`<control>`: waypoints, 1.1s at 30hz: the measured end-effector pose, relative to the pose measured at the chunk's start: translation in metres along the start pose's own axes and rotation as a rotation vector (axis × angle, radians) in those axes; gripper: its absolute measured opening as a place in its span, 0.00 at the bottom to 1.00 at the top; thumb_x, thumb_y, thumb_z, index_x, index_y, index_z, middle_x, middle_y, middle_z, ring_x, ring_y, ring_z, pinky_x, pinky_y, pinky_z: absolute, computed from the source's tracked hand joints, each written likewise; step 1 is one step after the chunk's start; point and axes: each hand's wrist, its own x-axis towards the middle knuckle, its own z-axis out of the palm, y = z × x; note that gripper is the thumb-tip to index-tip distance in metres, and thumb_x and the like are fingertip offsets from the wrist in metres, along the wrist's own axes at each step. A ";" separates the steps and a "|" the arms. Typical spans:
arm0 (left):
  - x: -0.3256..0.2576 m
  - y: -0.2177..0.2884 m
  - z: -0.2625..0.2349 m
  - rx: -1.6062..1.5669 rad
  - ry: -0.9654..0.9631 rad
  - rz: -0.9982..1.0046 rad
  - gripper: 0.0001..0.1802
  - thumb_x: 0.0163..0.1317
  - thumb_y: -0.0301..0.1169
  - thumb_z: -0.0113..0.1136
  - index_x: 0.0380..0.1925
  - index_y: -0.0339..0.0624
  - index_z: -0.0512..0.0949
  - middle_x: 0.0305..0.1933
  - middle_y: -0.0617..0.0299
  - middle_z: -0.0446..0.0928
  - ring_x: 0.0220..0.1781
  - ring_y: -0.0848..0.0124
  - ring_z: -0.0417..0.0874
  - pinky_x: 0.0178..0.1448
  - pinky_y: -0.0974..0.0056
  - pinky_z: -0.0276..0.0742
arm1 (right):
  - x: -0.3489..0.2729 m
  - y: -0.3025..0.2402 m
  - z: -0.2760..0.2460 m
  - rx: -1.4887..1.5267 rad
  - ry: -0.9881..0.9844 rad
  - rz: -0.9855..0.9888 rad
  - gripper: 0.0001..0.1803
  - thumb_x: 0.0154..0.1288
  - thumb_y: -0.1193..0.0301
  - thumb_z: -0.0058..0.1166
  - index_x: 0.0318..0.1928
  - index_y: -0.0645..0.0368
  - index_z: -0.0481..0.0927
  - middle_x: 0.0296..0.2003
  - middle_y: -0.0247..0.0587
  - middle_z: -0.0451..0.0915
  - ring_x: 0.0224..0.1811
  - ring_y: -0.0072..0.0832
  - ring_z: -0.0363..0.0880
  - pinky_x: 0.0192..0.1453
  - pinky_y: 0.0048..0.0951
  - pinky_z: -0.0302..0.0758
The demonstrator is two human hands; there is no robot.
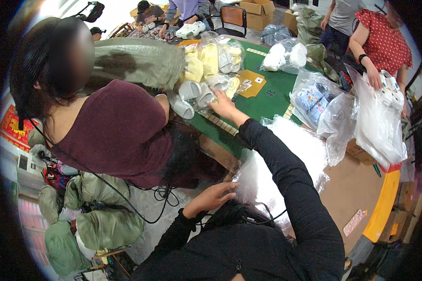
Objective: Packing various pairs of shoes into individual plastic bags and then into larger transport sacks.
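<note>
My right hand (224, 105) reaches far over the table, fingers apart, at the edge of a grey slipper (204, 97); whether it touches is unclear. More grey slippers (189, 90) lie beside it, and yellow slippers (210, 58) in clear bags are heaped just beyond. My left hand (211, 199) hovers low in front of my body, its fingers stretched out and holding nothing. Close to it, a pile of clear plastic bags (281, 154) shines brightly on the near part of the table, passing under my right forearm.
A person in a maroon top (112, 126) stands close on my left. Across the green table (273, 88) lie bagged white clogs (285, 57) and bagged blue clogs (313, 100). At right, a person in red (384, 40) handles bagged white clogs (390, 91). Green sacks (110, 228) crowd the floor.
</note>
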 end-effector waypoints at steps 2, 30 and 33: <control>0.000 0.001 -0.001 -0.019 0.006 -0.007 0.21 0.63 0.33 0.52 0.56 0.43 0.66 0.57 0.56 0.70 0.57 0.65 0.72 0.59 0.62 0.67 | 0.014 0.003 -0.002 0.084 0.066 -0.035 0.37 0.56 0.53 0.51 0.64 0.47 0.55 0.62 0.52 0.57 0.59 0.50 0.63 0.59 0.48 0.63; -0.140 0.082 -0.012 -0.484 0.463 0.205 0.24 0.62 0.31 0.52 0.58 0.37 0.63 0.56 0.53 0.69 0.51 0.69 0.74 0.55 0.63 0.68 | -0.237 0.024 -0.024 0.331 -0.243 -0.020 0.27 0.60 0.66 0.54 0.59 0.57 0.64 0.48 0.49 0.74 0.46 0.34 0.76 0.48 0.31 0.72; -0.136 0.079 0.004 -0.433 0.665 0.112 0.22 0.62 0.27 0.50 0.57 0.38 0.65 0.56 0.55 0.70 0.49 0.70 0.75 0.53 0.67 0.70 | -0.203 -0.002 -0.032 0.409 -0.192 -0.117 0.29 0.60 0.65 0.54 0.60 0.59 0.62 0.52 0.50 0.72 0.47 0.35 0.75 0.50 0.32 0.70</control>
